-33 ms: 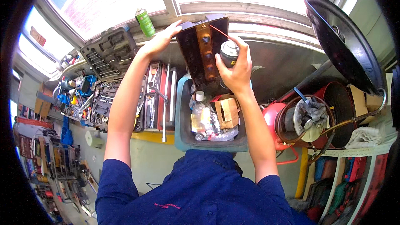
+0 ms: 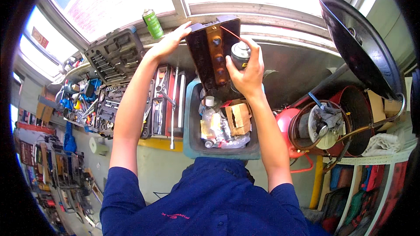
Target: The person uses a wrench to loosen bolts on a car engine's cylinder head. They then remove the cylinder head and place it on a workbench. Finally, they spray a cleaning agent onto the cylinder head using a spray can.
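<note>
My left hand (image 2: 171, 40) grips the upper left edge of a long black part that looks like an engine valve cover (image 2: 204, 59). The cover is tilted up over a bin, its inner side towards me, with a brown oil-stained strip and a row of round holes down the middle. In my right hand (image 2: 250, 73) is an aerosol spray can (image 2: 240, 56) with a dark body and a silvery top. Its thin red straw (image 2: 230, 32) points at the cover's upper end, close to the topmost hole. My fingers behind the cover are hidden.
Below the cover stands a blue-grey bin (image 2: 189, 142) holding a torn cardboard box and plastic bottles. Left are an opened socket set (image 2: 113, 100) and a cross wrench (image 2: 172, 118). A green spray can (image 2: 152, 24) stands by the window. A large black dish (image 2: 363, 43) rises at right.
</note>
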Motion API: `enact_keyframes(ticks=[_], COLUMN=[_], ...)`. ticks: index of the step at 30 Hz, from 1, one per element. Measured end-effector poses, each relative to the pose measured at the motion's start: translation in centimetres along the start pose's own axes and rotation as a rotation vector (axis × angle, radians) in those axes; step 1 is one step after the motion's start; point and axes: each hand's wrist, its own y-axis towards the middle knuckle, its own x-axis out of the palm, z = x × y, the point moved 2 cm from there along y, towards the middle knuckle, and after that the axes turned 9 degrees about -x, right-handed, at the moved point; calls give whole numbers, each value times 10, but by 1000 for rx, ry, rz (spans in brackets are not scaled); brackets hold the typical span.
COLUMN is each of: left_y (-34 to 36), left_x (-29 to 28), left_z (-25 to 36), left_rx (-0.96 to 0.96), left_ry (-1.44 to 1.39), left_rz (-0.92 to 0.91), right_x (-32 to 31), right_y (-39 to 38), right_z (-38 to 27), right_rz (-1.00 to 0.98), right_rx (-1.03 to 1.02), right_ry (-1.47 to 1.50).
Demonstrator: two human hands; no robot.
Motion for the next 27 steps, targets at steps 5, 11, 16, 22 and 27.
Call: enact_keyframes(ticks=[5,11,16,22,27], left_y=[-3,5,7,4,3], left_x=[-1,-3,-4,-3,-2], left_z=[-2,-9,-12,-5,-6], left_rx=[-1,16,26,-19,-3], left_ry=[0,25,23,5,2], left_rz=[5,14,14,5,2], right_x=[10,11,12,9,7], right_y=[-1,-3,-6,-11,-17], right_z=[4,7,8,13,15], right_rz=[-33,-30,-35,-74,-71], right_rx=[17,4,11,44,53], right_ry=[-14,-29,-27,-62,-63])
